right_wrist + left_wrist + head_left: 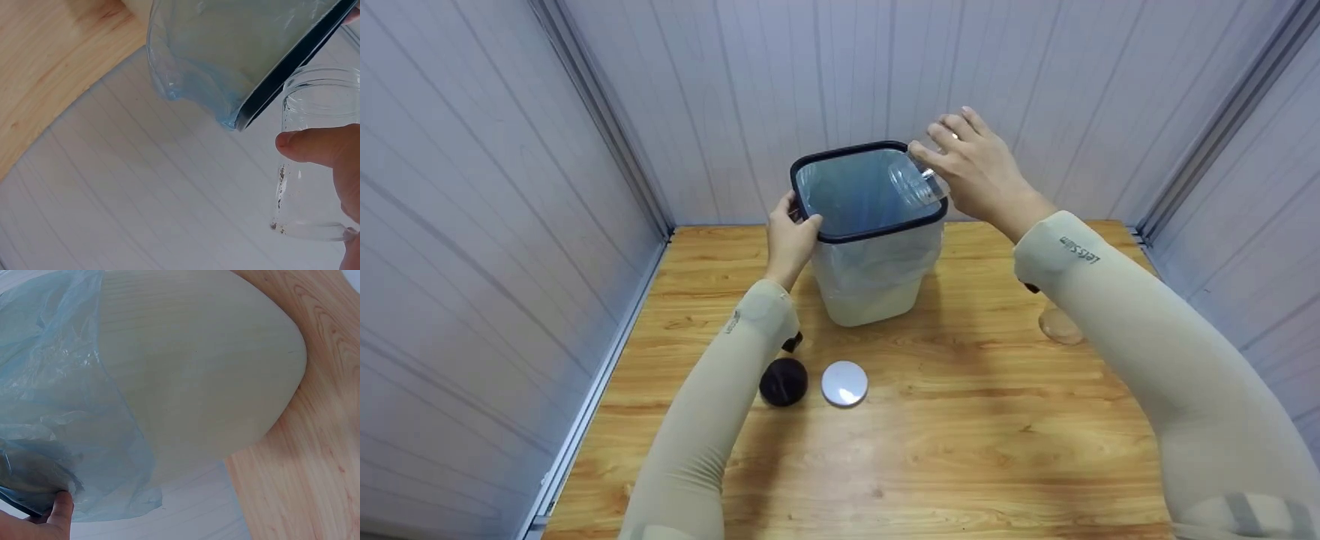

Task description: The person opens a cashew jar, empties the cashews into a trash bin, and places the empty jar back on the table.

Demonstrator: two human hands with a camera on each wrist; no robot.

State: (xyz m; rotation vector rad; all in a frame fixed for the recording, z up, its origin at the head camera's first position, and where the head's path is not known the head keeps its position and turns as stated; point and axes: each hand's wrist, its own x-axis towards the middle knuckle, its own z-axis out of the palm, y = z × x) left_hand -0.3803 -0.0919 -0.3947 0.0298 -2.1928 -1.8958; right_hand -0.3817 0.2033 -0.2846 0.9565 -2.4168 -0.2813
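Note:
A pale, translucent trash bin [870, 304] with a black rim [885, 229] stands on the table, lined with a thin bluish plastic bag [50, 394] folded over its outside. My left hand [791, 244] grips the rim at the left side, thumb over the bag. My right hand [982, 165] holds a clear jar [312, 191] tilted over the bin's right edge, its mouth toward the opening. Small dark specks cling to the jar's wall in the right wrist view. The bottom inside the bin cannot be made out.
A black round lid [784, 382] and a white round lid [844, 383] lie on the wooden table [945, 450] in front of the bin. Another clear round container [1059, 328] is partly hidden by the right sleeve. Panelled walls [765, 90] enclose the table at back and sides.

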